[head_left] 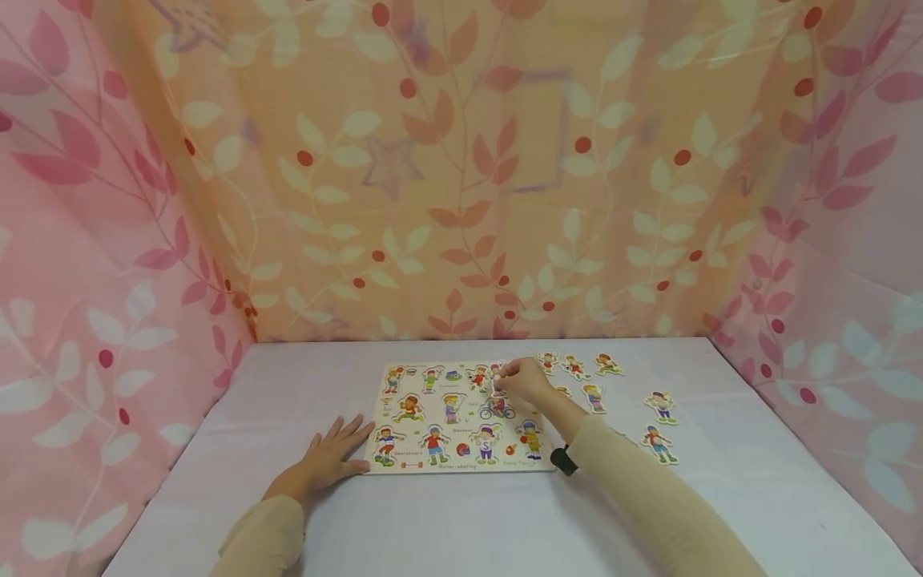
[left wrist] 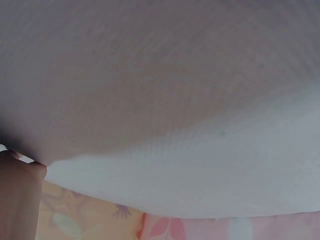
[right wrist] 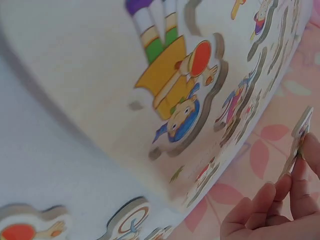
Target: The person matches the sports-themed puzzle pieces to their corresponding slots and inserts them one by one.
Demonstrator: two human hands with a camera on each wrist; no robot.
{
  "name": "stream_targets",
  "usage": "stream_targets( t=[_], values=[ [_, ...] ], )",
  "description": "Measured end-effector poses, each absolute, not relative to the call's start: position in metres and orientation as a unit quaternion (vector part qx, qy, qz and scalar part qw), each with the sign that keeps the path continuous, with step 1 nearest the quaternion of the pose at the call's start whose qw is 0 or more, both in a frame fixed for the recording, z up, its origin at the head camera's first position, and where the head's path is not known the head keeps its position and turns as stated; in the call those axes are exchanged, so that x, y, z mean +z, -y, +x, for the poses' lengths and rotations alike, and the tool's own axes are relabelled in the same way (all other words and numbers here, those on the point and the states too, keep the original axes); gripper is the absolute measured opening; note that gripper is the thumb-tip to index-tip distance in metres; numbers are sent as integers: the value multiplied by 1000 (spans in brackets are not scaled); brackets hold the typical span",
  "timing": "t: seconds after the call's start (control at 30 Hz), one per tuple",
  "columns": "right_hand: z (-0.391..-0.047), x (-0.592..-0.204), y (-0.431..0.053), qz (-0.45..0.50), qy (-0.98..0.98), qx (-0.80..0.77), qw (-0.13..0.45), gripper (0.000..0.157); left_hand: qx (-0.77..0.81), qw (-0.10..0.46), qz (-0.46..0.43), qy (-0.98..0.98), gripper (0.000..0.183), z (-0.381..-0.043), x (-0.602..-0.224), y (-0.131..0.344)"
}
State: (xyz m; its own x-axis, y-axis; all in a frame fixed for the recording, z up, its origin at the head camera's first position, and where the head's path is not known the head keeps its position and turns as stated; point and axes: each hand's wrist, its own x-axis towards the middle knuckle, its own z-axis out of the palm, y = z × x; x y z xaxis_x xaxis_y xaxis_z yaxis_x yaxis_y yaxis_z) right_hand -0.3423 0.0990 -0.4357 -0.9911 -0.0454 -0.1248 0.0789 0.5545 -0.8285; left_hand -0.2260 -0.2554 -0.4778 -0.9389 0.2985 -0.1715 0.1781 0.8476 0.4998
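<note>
A puzzle board (head_left: 433, 421) with pictures of children at sports lies flat on the table. Over its far right part, my right hand (head_left: 532, 381) pinches a thin figure-shaped puzzle piece (right wrist: 300, 132) between thumb and fingers; the right wrist view shows it nearly edge-on, raised off the board. Its printed picture is too small to make out. My left hand (head_left: 324, 455) lies flat with fingers spread beside the board's left edge, fingertips touching that edge. Its wrist view shows mostly tablecloth, with a few fingers (left wrist: 22, 185) at the left side.
Loose puzzle pieces lie right of the board, among them a batter (head_left: 594, 398), a runner (head_left: 608, 365), and two figures (head_left: 661, 408) nearer the right side. Close to the board's edge in the right wrist view is a bicycle piece (right wrist: 131, 220). Patterned curtains (head_left: 461, 176) surround the white table (head_left: 461, 521).
</note>
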Motion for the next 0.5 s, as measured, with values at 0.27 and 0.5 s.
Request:
stream_targets(
  t=[0.27, 0.5],
  values=[
    [-346, -440, -87, 13, -869, -488, 82, 10, 240, 126, 121, -955, 80, -227, -480, 255],
    [-354, -447, -75, 0, -871, -485, 76, 13, 242, 127, 119, -955, 80, -226, -477, 254]
  ],
)
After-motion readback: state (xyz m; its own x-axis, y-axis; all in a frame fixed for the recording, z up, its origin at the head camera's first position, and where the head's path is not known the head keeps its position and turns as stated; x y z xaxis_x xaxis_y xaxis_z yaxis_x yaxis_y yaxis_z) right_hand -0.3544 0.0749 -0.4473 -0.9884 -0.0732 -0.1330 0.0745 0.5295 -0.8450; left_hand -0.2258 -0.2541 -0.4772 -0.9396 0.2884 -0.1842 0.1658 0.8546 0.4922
